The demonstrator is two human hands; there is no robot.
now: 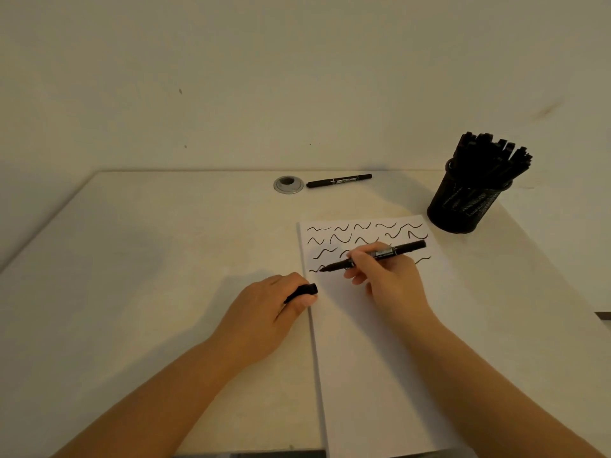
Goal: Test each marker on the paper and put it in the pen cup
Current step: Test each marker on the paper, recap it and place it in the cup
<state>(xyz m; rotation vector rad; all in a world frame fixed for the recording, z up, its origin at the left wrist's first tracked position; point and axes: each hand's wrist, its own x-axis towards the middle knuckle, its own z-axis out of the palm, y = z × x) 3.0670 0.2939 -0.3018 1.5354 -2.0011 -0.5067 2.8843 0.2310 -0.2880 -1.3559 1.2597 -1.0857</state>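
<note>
Bare forearms reach over the cream table (148,246). Right hand (390,279) pinches an uncapped black marker (373,256), tip on white paper (373,358) leftward, barrel pointing toward the black mesh pen cup (469,200) at the far right corner. Left hand (264,312) grips its black cap (302,290).

label print on both markers (339,180) too blurred, no legible text
</note>
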